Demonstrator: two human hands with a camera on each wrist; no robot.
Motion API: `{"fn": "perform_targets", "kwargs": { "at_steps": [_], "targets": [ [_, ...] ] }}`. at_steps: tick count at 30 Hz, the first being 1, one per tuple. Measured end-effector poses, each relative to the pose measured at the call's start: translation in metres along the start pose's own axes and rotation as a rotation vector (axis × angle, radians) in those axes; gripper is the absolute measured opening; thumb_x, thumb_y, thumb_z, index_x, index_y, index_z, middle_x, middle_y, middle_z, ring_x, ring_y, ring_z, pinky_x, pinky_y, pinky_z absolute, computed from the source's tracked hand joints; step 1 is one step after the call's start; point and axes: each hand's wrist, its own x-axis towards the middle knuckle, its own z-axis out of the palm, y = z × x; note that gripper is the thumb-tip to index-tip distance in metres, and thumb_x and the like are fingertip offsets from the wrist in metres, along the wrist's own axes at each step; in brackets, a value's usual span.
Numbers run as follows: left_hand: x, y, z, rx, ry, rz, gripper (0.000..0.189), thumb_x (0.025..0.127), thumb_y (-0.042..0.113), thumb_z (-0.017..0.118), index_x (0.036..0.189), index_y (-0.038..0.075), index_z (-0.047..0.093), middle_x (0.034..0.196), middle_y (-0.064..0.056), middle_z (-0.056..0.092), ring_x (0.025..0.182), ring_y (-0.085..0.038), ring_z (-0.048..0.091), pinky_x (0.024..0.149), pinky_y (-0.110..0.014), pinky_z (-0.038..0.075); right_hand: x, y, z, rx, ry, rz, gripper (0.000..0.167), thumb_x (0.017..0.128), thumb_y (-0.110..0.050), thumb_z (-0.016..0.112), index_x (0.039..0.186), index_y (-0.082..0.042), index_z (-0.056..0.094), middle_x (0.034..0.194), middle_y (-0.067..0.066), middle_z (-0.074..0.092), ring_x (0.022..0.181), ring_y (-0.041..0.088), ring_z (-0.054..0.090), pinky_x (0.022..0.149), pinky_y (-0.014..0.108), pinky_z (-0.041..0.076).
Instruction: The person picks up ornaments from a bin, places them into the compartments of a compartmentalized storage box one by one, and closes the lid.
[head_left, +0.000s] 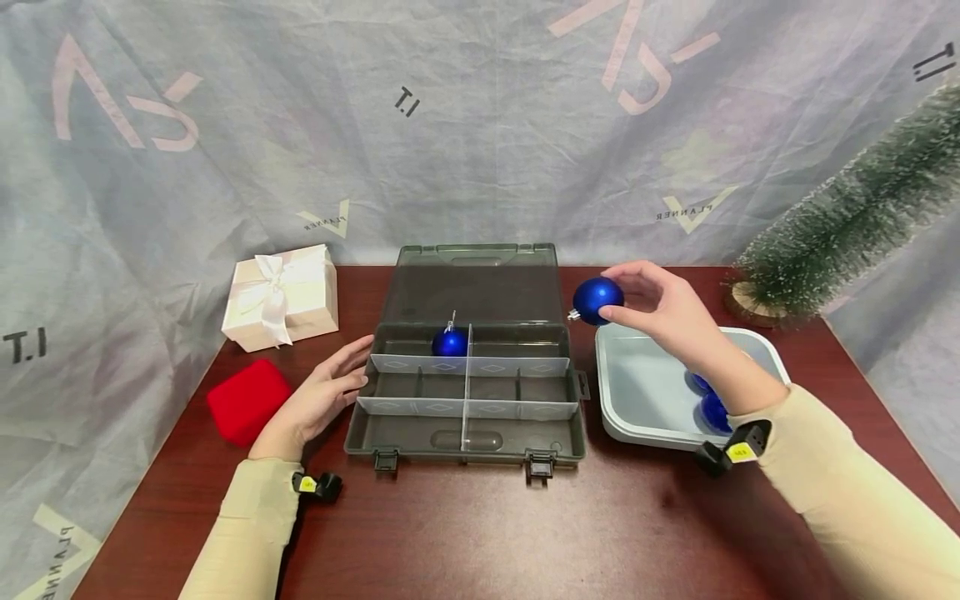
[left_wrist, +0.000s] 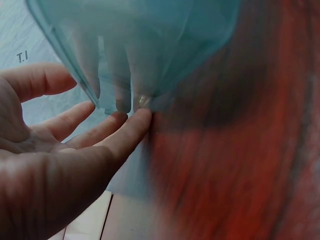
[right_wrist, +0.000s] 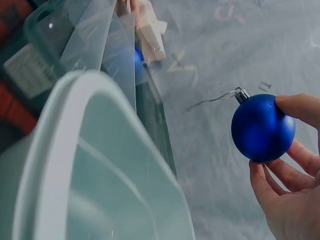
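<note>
My right hand (head_left: 667,312) holds a blue Christmas ball (head_left: 597,301) between thumb and fingers, above the bin's back left corner. In the right wrist view, a silver cap and a thin hanging loop show on that ball (right_wrist: 263,128). A dark translucent compartment box (head_left: 525,425) lies with its lid opened backward. Another blue ball (head_left: 450,342) sits in its back left compartment, cap upward. My left hand (head_left: 322,396) is at the box's left side, its fingers extended; the left wrist view shows fingertips (left_wrist: 142,116) touching the box wall.
Right of the box stands a pale grey bin (head_left: 637,375) with blue balls (head_left: 714,412) inside, partly hidden by my right forearm. A white gift box (head_left: 311,287) and a red box (head_left: 249,402) lie at left. A small frosted tree (head_left: 847,208) leans at the back right.
</note>
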Motion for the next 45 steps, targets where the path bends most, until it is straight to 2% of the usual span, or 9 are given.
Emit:
{"fn": "perform_targets", "kwargs": {
  "at_steps": [5,10,17,20,27,32,40,45],
  "targets": [
    [0.0,0.0,0.0,0.005,0.003,-0.004,0.068,0.101,-0.001,0.047,0.163,0.006,0.018,0.168,-0.02,0.012,0.152,-0.04,0.007,0.115,-0.066,0.011,0.014,-0.005,0.022,0.043,-0.01,0.012,0.043,0.091,-0.013,0.079,0.128,-0.003,0.063,0.122,0.014,0.068,0.108,0.015,0.065,0.087,0.021,0.051],
    [0.0,0.0,-0.001,-0.002,0.005,-0.002,0.069,0.101,-0.002,0.047,0.163,0.006,0.018,0.168,-0.02,0.012,0.152,-0.04,0.007,0.115,-0.065,0.011,0.025,-0.005,0.041,0.041,-0.036,0.016,0.043,0.089,-0.015,0.081,0.126,-0.001,0.062,0.12,0.016,0.068,0.112,0.023,0.064,0.087,0.023,0.051],
    [0.0,0.001,0.0,0.001,-0.001,-0.007,0.068,0.102,-0.003,0.045,0.163,0.007,0.017,0.168,-0.02,0.012,0.152,-0.04,0.008,0.116,-0.065,0.012,0.036,0.003,0.065,-0.034,-0.07,0.072,0.043,0.088,-0.019,0.082,0.123,-0.004,0.062,0.119,0.015,0.068,0.112,0.028,0.063,0.094,0.043,0.048],
    [0.001,0.002,0.001,0.004,-0.001,-0.01,0.068,0.102,-0.003,0.044,0.164,0.007,0.017,0.168,-0.02,0.012,0.152,-0.04,0.008,0.116,-0.065,0.012,0.038,0.007,0.074,-0.051,-0.088,0.1,0.044,0.088,-0.019,0.082,0.123,-0.002,0.062,0.119,0.017,0.067,0.111,0.031,0.065,0.097,0.047,0.048],
    [0.001,0.001,0.0,0.003,0.002,-0.013,0.068,0.102,-0.003,0.045,0.164,0.008,0.017,0.168,-0.019,0.013,0.152,-0.04,0.009,0.116,-0.064,0.013,0.04,0.008,0.091,-0.14,-0.134,0.2,0.044,0.089,-0.024,0.081,0.123,-0.005,0.062,0.12,0.015,0.064,0.109,0.032,0.063,0.088,0.046,0.052],
    [-0.001,0.001,0.0,0.007,0.003,-0.011,0.068,0.102,-0.002,0.046,0.164,0.008,0.018,0.168,-0.019,0.012,0.152,-0.04,0.009,0.116,-0.065,0.013,0.04,0.009,0.1,-0.186,-0.126,0.254,0.044,0.088,-0.025,0.081,0.121,-0.002,0.063,0.118,0.016,0.064,0.108,0.031,0.062,0.09,0.045,0.05],
    [-0.001,0.002,0.001,0.012,0.003,-0.012,0.068,0.102,-0.002,0.046,0.164,0.008,0.018,0.168,-0.019,0.012,0.152,-0.04,0.008,0.116,-0.065,0.012,0.04,0.011,0.111,-0.281,-0.134,0.28,0.041,0.088,-0.028,0.08,0.116,-0.003,0.066,0.107,0.012,0.066,0.098,0.028,0.061,0.083,0.041,0.05],
    [-0.001,0.002,0.001,0.014,0.002,-0.012,0.067,0.103,-0.002,0.045,0.163,0.007,0.018,0.168,-0.019,0.012,0.152,-0.041,0.008,0.116,-0.065,0.012,0.04,0.014,0.114,-0.291,-0.148,0.306,0.037,0.087,-0.027,0.081,0.11,-0.003,0.065,0.104,0.012,0.068,0.094,0.027,0.062,0.08,0.039,0.051]
  ]
}}
